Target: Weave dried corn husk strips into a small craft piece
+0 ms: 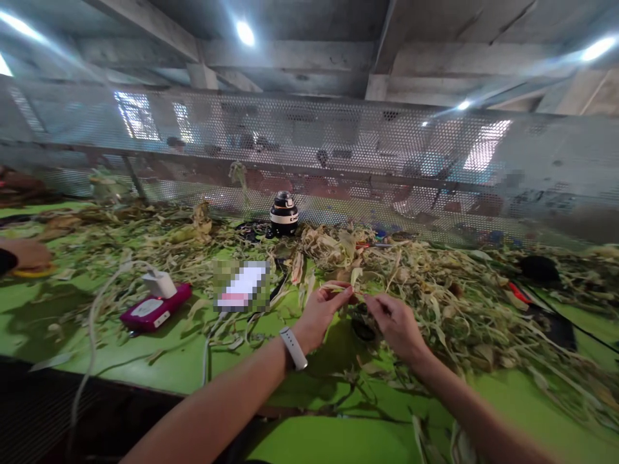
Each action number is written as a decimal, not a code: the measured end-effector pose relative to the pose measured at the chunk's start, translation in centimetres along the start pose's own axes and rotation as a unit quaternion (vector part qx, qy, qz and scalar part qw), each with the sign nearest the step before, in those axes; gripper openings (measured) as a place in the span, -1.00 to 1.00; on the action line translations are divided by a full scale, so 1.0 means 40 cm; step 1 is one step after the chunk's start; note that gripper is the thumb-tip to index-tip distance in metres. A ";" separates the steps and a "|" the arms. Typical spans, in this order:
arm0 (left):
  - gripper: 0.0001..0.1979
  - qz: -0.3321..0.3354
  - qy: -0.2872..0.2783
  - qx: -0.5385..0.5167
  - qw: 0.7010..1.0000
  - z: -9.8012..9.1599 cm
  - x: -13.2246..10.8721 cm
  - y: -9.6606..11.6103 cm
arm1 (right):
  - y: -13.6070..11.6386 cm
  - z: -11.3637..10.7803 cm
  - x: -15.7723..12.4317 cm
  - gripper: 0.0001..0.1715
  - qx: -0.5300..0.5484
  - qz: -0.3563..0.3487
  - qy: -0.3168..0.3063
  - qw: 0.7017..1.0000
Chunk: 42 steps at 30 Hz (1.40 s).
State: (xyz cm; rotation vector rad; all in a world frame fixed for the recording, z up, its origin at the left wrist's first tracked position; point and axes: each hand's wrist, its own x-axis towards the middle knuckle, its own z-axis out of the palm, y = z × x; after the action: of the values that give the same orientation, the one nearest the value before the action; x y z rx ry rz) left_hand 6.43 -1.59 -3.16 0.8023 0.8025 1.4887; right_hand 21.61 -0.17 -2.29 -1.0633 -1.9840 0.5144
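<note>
My left hand (323, 314), with a white band on its wrist, pinches a thin pale strip of dried husk (338, 285) between thumb and fingers. My right hand (396, 321) is close beside it, fingers curled in a pinch near the same strip's right end. Both hands hover over a green table (159, 361), at the near edge of a wide heap of dried husks and leaves (435, 277). A small dark round object (362, 328) lies on the table just under the hands.
A magenta power bank (155, 310) with a white charger and cable lies left. A black and white round device (284, 214) stands by the perforated metal screen (309, 142) at the back. Another person's hand (29, 254) rests at the far left. Black cables lie at the right.
</note>
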 end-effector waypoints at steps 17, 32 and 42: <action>-0.60 0.001 0.020 -0.085 0.996 0.028 -0.014 -0.009 | 0.008 0.031 -0.011 -0.68 0.159 0.083 -0.089 0.980; -0.74 0.030 0.108 0.024 0.993 0.001 0.009 0.004 | 0.004 0.025 -0.015 -0.76 -0.052 -0.097 -0.022 0.994; -0.88 0.020 0.035 0.112 0.993 0.014 -0.012 0.013 | 0.016 0.003 0.004 -0.82 -0.092 -0.169 0.027 0.981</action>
State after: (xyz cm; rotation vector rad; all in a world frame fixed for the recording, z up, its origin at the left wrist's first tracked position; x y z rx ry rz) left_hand 6.66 -2.06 -2.43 0.9409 1.0253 1.4852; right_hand 21.79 0.30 -2.70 -0.8129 -2.1358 0.1212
